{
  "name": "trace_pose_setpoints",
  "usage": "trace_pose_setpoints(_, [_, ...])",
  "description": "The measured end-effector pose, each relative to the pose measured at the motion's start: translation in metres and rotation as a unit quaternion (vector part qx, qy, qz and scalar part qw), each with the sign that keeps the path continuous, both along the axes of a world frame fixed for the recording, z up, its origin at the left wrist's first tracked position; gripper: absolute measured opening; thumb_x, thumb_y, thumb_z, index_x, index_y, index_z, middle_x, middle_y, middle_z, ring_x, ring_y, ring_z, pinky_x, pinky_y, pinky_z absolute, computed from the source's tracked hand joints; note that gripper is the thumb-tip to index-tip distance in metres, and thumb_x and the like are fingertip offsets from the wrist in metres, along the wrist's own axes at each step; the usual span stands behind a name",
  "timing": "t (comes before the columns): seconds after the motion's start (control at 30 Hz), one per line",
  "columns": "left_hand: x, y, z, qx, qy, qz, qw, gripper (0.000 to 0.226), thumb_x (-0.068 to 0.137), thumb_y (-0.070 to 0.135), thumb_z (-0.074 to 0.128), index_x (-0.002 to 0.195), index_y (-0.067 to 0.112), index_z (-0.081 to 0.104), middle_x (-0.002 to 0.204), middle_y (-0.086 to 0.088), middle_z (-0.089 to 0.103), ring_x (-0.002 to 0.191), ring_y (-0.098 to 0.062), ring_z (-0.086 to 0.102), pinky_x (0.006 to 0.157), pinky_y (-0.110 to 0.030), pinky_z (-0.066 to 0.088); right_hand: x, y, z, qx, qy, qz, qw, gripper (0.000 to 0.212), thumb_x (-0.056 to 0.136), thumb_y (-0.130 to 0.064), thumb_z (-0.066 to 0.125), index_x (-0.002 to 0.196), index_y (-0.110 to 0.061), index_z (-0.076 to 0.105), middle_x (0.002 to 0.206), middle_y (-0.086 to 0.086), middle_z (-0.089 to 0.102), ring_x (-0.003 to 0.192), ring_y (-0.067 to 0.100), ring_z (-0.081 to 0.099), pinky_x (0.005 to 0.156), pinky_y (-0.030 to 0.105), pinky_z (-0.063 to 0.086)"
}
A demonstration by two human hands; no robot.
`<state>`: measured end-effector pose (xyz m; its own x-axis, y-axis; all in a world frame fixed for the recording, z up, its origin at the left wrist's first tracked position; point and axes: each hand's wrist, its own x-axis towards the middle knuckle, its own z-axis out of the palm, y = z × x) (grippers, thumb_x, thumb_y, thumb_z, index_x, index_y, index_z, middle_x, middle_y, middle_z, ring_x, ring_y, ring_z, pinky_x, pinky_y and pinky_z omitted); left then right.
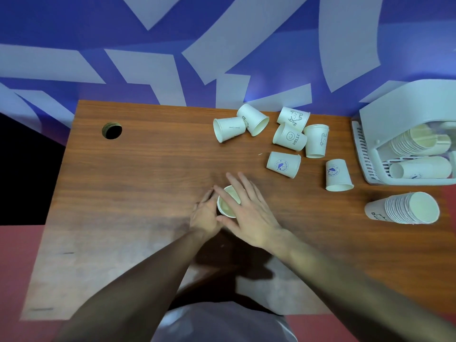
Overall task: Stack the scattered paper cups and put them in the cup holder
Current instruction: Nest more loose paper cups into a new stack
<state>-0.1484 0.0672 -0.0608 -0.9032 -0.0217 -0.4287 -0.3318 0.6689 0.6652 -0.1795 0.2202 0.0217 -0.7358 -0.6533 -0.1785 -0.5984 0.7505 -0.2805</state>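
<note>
smiley cup [290, 137]: "hello" | bunny cup [293, 118]: "hi" | other prints unreadable
</note>
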Motion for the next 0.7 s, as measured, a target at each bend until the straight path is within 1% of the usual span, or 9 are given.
trace_pose_setpoints(0.1, [0.001,0.000,0.003,0.006,0.008,0.004,1.000,0.076,0.068,0.045,0.046,0.143,0.030,0.041,0.152,0.000,0.040,0.143,-0.017,0.031,0.112,-0.048,0.031,0.002,-0.001,-0.005,0.017,-0.002,-0.014,1.000,0.068,0.096,-0.056,0.042,0.156,-0.030,0.023,0.165,0.010,0.011,0.151,0.037,0.006,0.121,0.050,0.017])
trace_pose_setpoints(0.2, [0.001,-0.002,0.000,-0.007,0.009,-0.009,1.000,0.071,0.076,0.038,0.057,0.144,0.031,0.038,0.154,0.002,0.038,0.146,-0.013,0.025,0.114,-0.046,0.028,0.003,-0.003,-0.006,0.018,-0.016,-0.013,1.000,0.069,0.095,-0.056,0.040,0.156,-0.031,0.020,0.165,0.010,0.009,0.151,0.037,0.007,0.121,0.051,0.018])
trace_pose_setpoints(0.27, [0.000,0.000,0.002,-0.012,0.023,-0.017,1.000,0.070,0.078,0.037,0.062,0.144,0.032,0.038,0.154,0.003,0.038,0.146,-0.013,0.023,0.114,-0.046,0.028,0.001,0.000,-0.003,-0.003,-0.037,-0.011,0.999,0.070,0.096,-0.058,0.039,0.157,-0.034,0.013,0.166,0.006,0.003,0.152,0.033,0.003,0.123,0.046,0.011])
trace_pose_setpoints(0.33, [-0.001,0.001,0.008,-0.005,0.018,-0.005,1.000,0.074,0.072,0.049,0.063,0.141,0.032,0.042,0.152,0.003,0.040,0.146,-0.014,0.026,0.113,-0.045,0.028,-0.007,0.005,0.004,-0.056,-0.095,-0.043,0.993,0.069,0.098,-0.059,0.036,0.157,-0.038,0.008,0.167,0.000,-0.002,0.153,0.024,-0.004,0.122,0.038,0.004])
trace_pose_setpoints(0.37, [-0.001,0.002,0.010,-0.005,0.006,0.003,1.000,0.081,0.065,0.058,0.061,0.140,0.031,0.044,0.152,0.001,0.041,0.146,-0.014,0.026,0.113,-0.043,0.029,-0.014,0.009,0.007,-0.085,-0.110,-0.068,0.988,0.068,0.099,-0.059,0.034,0.157,-0.037,0.009,0.167,-0.001,0.000,0.153,0.021,-0.002,0.122,0.035,0.003])
trace_pose_setpoints(0.4, [-0.002,0.001,0.010,-0.009,-0.003,0.009,1.000,0.090,0.057,0.067,0.057,0.139,0.031,0.045,0.153,-0.001,0.040,0.146,-0.014,0.027,0.112,-0.040,0.029,-0.024,0.014,0.008,-0.107,-0.103,-0.098,0.984,0.066,0.099,-0.058,0.034,0.157,-0.034,0.014,0.166,0.000,0.007,0.152,0.021,0.003,0.123,0.035,0.006])
trace_pose_setpoints(0.47, [-0.003,0.000,0.005,-0.022,-0.010,0.008,1.000,0.099,0.049,0.074,0.050,0.139,0.034,0.045,0.154,-0.001,0.037,0.145,-0.013,0.027,0.111,-0.037,0.030,-0.050,0.032,0.004,-0.118,-0.062,-0.154,0.979,0.065,0.098,-0.051,0.045,0.155,-0.025,0.027,0.162,0.007,0.021,0.150,0.026,0.016,0.123,0.041,0.015])
trace_pose_setpoints(0.57, [-0.004,0.000,0.000,-0.024,-0.023,0.010,0.999,0.101,0.046,0.073,0.050,0.140,0.035,0.045,0.156,0.000,0.036,0.144,-0.015,0.030,0.109,-0.035,0.032,-0.093,0.067,-0.011,-0.032,-0.041,-0.212,0.976,0.072,0.092,-0.039,0.060,0.153,-0.017,0.030,0.159,0.013,0.027,0.147,0.031,0.023,0.119,0.048,0.025])
trace_pose_setpoints(0.7, [-0.001,-0.001,-0.003,-0.002,-0.017,0.031,0.999,0.097,0.047,0.072,0.061,0.138,0.043,0.042,0.156,0.003,0.035,0.135,-0.029,0.044,0.106,-0.040,0.040,-0.126,0.100,-0.024,0.108,-0.055,-0.207,0.971,0.087,0.085,-0.044,0.065,0.156,-0.021,0.019,0.161,0.008,0.019,0.149,0.029,0.015,0.121,0.045,0.020])
